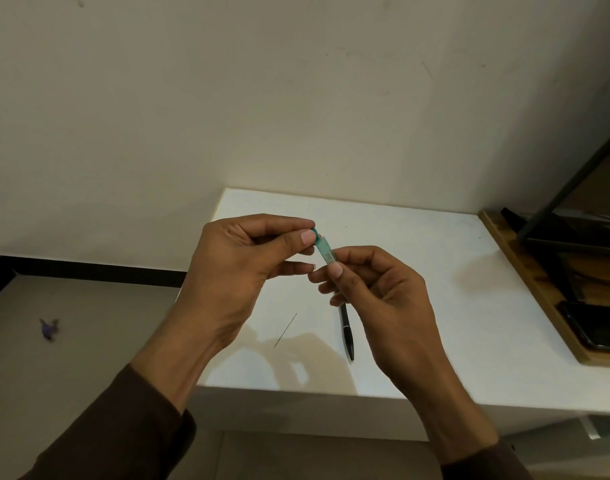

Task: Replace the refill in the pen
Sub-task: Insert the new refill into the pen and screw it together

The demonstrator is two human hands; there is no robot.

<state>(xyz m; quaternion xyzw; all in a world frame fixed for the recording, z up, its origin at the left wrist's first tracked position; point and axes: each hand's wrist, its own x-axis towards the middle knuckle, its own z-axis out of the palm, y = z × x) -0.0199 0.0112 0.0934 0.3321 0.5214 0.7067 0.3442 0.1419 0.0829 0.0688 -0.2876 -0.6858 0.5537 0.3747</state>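
Basically right hand (pixel 376 292) pinches the teal lead case (pixel 326 251) steady while left hand (pixel 248 258) pinches its cap (pixel 316 232) to open it; pen (pixel 346 332) and a thin lead (pixel 285 330) parked on the table (pixel 417 306).

I see a small teal refill case (pixel 325 250), translucent, with a printed label on its side, held up tilted above the tabletop (pixel 417 271), its darker teal cap end (pixel 316 232) uppermost. A thin dark refill (pixel 285 330) lies loose and slanted on the white surface. Near it to the right a black pen (pixel 346 336) lies flat, its tip pointing toward me.
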